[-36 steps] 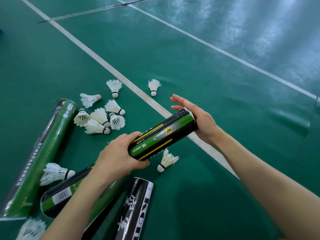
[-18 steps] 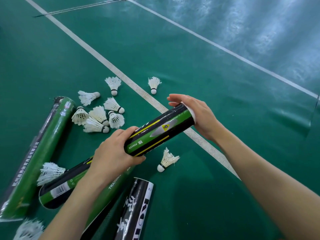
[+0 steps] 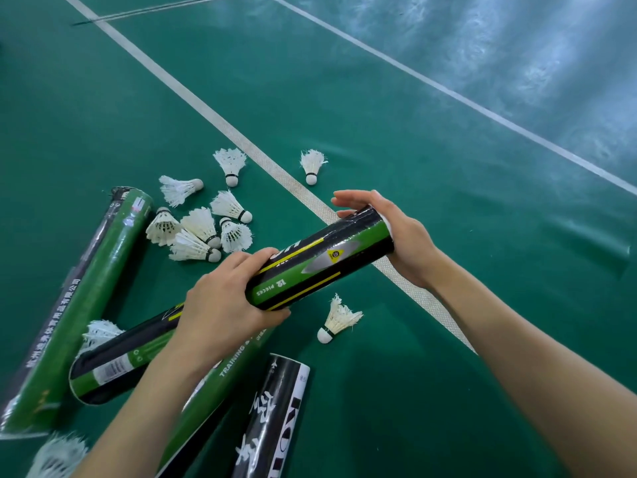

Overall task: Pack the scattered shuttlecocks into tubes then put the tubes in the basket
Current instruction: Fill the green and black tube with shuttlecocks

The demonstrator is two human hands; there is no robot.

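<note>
A person holds a green-and-black tube (image 3: 324,260) level above the court floor (image 3: 448,167). The left hand (image 3: 220,305) wraps the near end to steady it. The right hand (image 3: 396,232) presses its palm on the far end, fingers loose, probably seating something white there. The label reads "12 PIECES". Scattered shuttlecocks (image 3: 200,224) lie beyond, and a floor tube (image 3: 234,360) reads "TRAINING". No basket shows.

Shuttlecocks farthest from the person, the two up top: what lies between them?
The white court line crosses the green floor between the left shuttlecock and the right shuttlecock; the head view shows it.
</note>
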